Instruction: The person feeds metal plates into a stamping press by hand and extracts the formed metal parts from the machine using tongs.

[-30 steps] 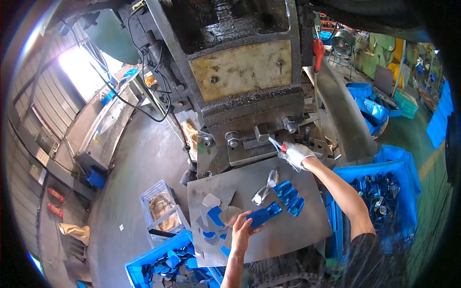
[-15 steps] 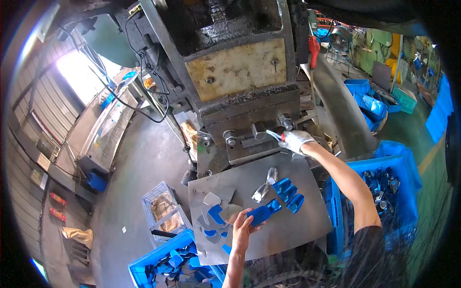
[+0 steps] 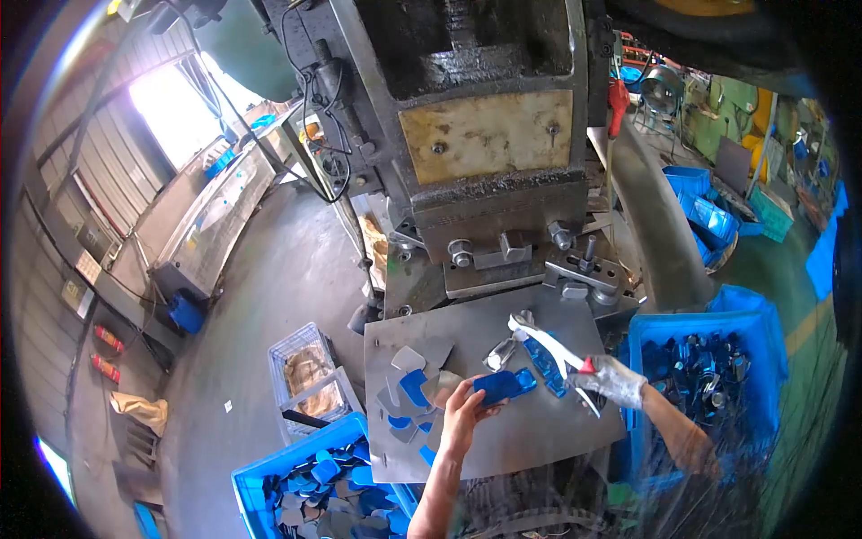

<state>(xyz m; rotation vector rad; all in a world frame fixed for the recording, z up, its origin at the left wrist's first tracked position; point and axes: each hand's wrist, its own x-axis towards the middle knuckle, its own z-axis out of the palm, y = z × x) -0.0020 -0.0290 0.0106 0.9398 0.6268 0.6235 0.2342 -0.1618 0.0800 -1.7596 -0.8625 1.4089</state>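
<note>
My bare left hand (image 3: 461,415) is closed on a flat blue metal piece (image 3: 491,389), above the steel sheet (image 3: 512,445). The far end of that piece meets a shiny blue part, and I cannot tell whether they touch. My right hand (image 3: 614,381), in a pale glove, grips a pair of long-jawed pliers (image 3: 558,349) with a red handle. Their jaws point left, over the blue bent parts (image 3: 542,363) and beside a silver bent part (image 3: 499,355). Left of my left hand, flat blue and grey blanks (image 3: 411,386) lie scattered.
A large press (image 3: 489,193) rises behind the sheet, with bolts along its lower block. On the right stands a blue bin (image 3: 636,418) of formed parts; at lower left, another blue bin (image 3: 247,494) holds flat pieces. A crate (image 3: 289,406) sits on the floor.
My right hand has come down from the press with the pliers, over the bent parts on the sheet. My left hand still holds the blue piece. The camera view has shifted.
</note>
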